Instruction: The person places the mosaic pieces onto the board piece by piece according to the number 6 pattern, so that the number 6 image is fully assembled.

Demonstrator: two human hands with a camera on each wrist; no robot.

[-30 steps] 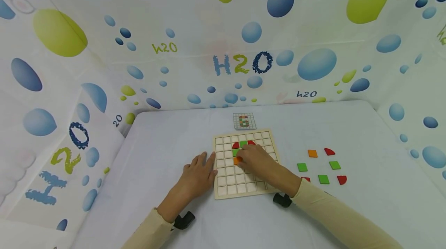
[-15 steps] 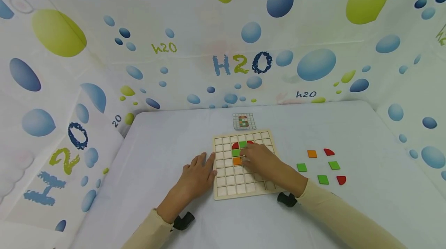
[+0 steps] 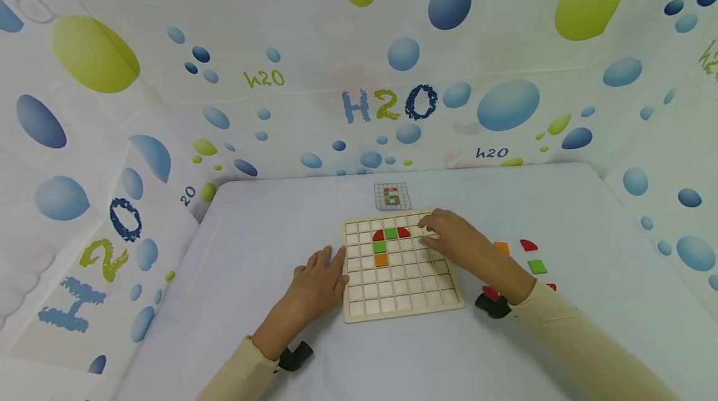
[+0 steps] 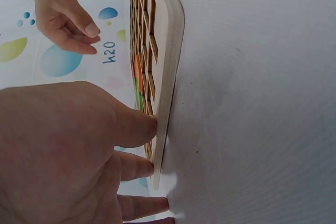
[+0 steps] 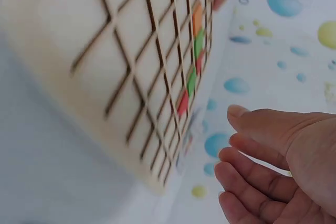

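A wooden grid board [image 3: 387, 290] lies on the table. In its cells sit two red quarter-round tiles [image 3: 404, 232], green square tiles [image 3: 379, 246] and an orange square tile [image 3: 381, 260]. My left hand [image 3: 320, 279] rests at the board's left edge, fingers extended; in the left wrist view its thumb and index finger touch the rim [image 4: 170, 30]. Over the board's right side hovers my right hand [image 3: 462, 242]. Seen in the right wrist view, that hand [image 5: 278, 166] holds nothing, and its fingers are loosely bent, apart from the board.
Behind the board lies a small pattern card [image 3: 392, 196] with a coloured figure on a grid. Loose tiles are to the right: an orange one [image 3: 502, 247], red ones [image 3: 528, 245] and a green one [image 3: 537, 267]. My right forearm hides others. A printed curtain [image 3: 314, 108] surrounds the table.
My right hand has left the tiles on the board and moved right, uncovering the orange tile and the right red tile. The left hand stays in place.
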